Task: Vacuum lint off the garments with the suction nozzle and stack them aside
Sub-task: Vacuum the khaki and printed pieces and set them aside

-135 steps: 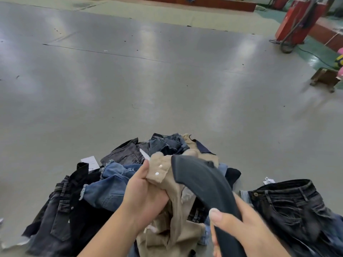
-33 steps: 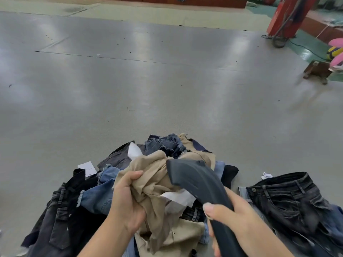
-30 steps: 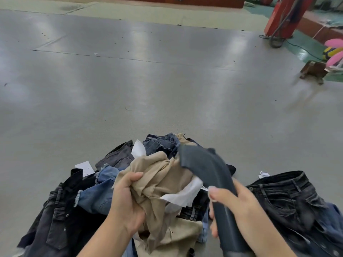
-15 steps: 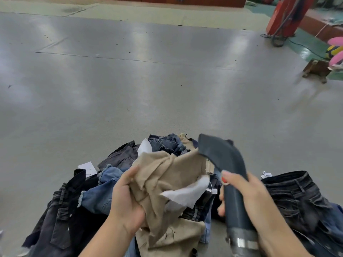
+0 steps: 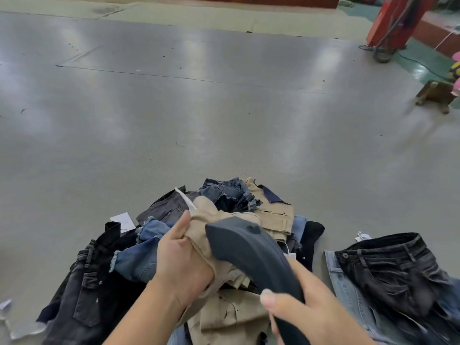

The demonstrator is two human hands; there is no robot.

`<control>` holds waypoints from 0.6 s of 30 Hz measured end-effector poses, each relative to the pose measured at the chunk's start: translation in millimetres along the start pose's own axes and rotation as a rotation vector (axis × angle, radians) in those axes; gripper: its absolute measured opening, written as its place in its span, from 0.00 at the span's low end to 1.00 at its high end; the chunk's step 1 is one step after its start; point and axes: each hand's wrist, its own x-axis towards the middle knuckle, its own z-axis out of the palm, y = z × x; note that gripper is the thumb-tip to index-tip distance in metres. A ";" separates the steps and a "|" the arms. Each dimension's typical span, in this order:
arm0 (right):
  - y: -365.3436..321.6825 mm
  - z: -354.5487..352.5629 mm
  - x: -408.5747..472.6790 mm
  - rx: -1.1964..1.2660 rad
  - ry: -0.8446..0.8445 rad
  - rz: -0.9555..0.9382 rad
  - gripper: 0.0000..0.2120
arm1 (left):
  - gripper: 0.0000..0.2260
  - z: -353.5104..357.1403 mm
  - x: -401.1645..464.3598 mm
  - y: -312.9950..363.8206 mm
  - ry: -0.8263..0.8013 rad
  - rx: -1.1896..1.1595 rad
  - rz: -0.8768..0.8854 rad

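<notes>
Grey, glossy bench (image 5: pixel 224 115) surface fills most of the view, with soft light reflections, scattered dark specks and a thin seam line across its far part; beyond it a paler strip is seen, and at the far right a red machine (image 5: pixel 395 21) with a dark hose stands on a green floor (image 5: pixel 423 61); a small wooden stool (image 5: pixel 435 94) is seen near the right edge, with pink and yellow items beside it, too cropped to identify. At the near edge a heap of garments (image 5: pixel 224 200) is recorded: dark grey and black jeans at the left, blue frayed denim in the middle, beige pieces toward the far side; a white paper tag (image 5: pixel 122 219) lies just beside the heap at its left. Well apart to the right, dark jeans (image 5: pixel 388 265) are laid over a light blue piece. A beige garment (image 5: pixel 214 215) is bunched and gripped by the left hand (image 5: pixel 181 265), fingers curled round the cloth, thumb pointing up, above the heap; the suction nozzle (image 5: pixel 246 252), dark grey and curved, is clasped at its lower shaft by the right hand (image 5: pixel 306 312), fingers wrapped round it; the nozzle's head is pressed against the beige garment just beside the left hand.
</notes>
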 end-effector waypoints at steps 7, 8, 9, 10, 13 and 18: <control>0.8 -10.8 2.1 0.228 0.073 -0.004 0.20 | 0.26 -1.6 1.3 -0.9 0.060 0.012 -0.009; 3.1 -4.7 2.4 0.182 0.037 -0.001 0.22 | 0.27 0.5 1.3 -3.0 0.066 0.012 -0.015; 4.8 1.5 3.5 0.156 0.024 0.025 0.22 | 0.27 1.9 1.3 -5.3 0.070 0.018 -0.026; 4.8 5.6 5.3 0.164 0.035 0.055 0.20 | 0.27 3.2 1.3 -6.5 0.072 0.031 -0.036; 5.2 -9.8 9.0 0.299 0.263 0.069 0.21 | 0.25 10.2 10.8 3.7 0.149 0.136 -0.017; 4.1 -42.2 4.2 0.428 0.537 0.019 0.21 | 0.16 44.5 78.0 30.4 0.241 0.858 0.073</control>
